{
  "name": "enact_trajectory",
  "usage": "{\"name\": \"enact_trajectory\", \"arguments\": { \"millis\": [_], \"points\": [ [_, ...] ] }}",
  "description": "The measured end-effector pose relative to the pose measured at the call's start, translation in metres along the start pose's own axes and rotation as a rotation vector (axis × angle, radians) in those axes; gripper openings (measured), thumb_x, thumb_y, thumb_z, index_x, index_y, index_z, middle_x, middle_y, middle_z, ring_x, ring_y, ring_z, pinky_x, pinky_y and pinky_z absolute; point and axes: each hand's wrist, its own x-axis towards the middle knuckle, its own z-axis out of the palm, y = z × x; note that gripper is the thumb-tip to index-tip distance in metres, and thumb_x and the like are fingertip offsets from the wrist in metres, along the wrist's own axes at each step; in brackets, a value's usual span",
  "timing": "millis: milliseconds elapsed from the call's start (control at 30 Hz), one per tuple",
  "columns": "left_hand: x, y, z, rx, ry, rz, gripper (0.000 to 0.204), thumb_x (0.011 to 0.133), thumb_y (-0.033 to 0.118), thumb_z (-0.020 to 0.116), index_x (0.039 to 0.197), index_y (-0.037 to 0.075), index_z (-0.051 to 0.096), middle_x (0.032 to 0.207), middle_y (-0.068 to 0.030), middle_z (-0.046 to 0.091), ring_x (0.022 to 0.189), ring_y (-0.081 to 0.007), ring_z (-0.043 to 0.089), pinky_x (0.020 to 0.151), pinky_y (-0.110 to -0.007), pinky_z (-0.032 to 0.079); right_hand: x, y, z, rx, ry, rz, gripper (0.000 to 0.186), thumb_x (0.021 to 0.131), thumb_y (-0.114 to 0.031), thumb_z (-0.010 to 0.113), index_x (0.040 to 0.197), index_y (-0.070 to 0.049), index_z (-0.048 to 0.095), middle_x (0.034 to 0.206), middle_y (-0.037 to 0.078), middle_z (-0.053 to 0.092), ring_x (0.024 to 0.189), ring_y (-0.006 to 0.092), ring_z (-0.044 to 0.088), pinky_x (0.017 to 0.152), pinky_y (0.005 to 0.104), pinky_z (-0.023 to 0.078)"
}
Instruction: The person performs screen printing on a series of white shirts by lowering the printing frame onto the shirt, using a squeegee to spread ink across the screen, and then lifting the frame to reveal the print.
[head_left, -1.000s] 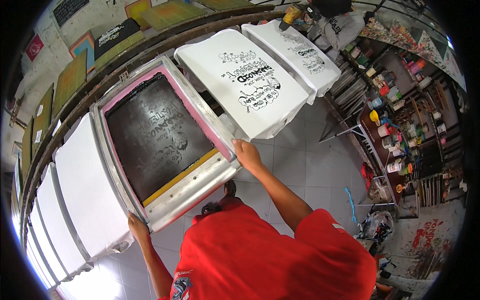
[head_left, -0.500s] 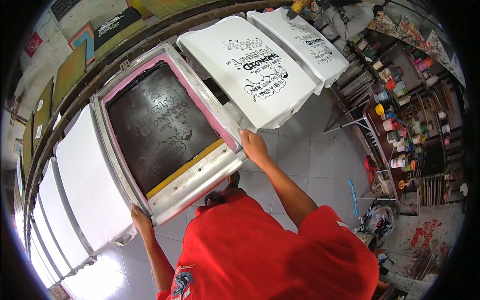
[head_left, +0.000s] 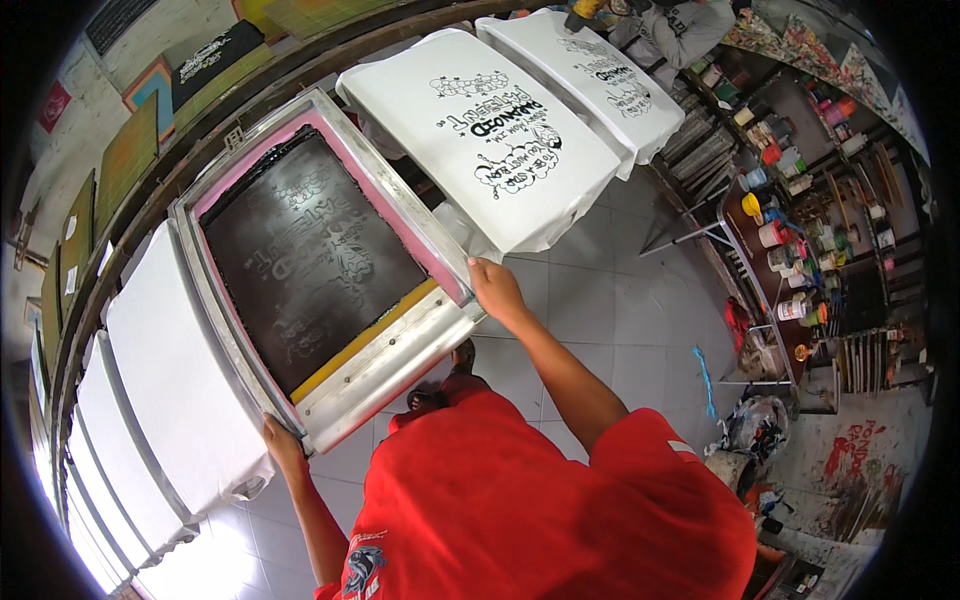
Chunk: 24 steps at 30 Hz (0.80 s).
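Observation:
Both my hands hold a metal screen-printing frame point(head_left: 355, 137) with a pink border and dark, ink-coated mesh point(head_left: 275, 270). A yellow strip point(head_left: 365, 340) and a bolted metal bar point(head_left: 375, 364) lie along its near end. My left hand point(head_left: 282, 440) grips the lower left corner, beside a blank white shirt on a board point(head_left: 170, 330). My right hand point(head_left: 495, 292) is closed on the right side near its lower corner. Just right of the frame lies a white shirt point(head_left: 420, 100) printed with black lettering and drawings.
Another printed shirt point(head_left: 640, 130) lies beyond. A co-worker's grey sleeve point(head_left: 670, 35) shows at the top, beside a yellow hand tool point(head_left: 582, 17). Racks of paint pots point(head_left: 775, 235) stand at the right, above a bag point(head_left: 755, 425) on the tiled floor point(head_left: 580, 320).
The view has shifted a little, so the boards and shirts sit higher in the picture. My hands stay on the frame, which shows no clear movement against the neighbouring shirts.

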Motion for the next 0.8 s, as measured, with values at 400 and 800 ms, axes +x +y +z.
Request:
{"name": "enact_trajectory", "arguments": {
  "millis": [400,800],
  "points": [
    [0.006,-0.006,-0.004,-0.149,-0.131,-0.048,0.055,0.103,0.043,0.037,0.123,-0.006,0.054,0.11,-0.0142,0.06,0.097,-0.022,0.055,0.089,-0.033,0.043,0.009,0.01,0.001,0.044,-0.1,0.064,0.054,0.099,-0.045,0.037,0.079,0.002,0.053,0.076,0.024,0.058,0.076,0.0416,0.056,0.07,0.046,0.043],
    [-0.05,0.077,-0.018,0.38,0.353,0.382,0.036,0.101,0.025,0.047,0.123,-0.002,0.05,0.113,-0.0178,0.059,0.106,-0.0279,0.057,0.092,-0.038,0.044,-0.029,0.087,-0.052,0.377,-0.367,0.199,0.051,0.102,-0.045,0.036,0.108,0.001,0.059,0.094,0.013,0.063,0.086,0.0234,0.059,0.079,0.0332,0.046]
  ]
}}
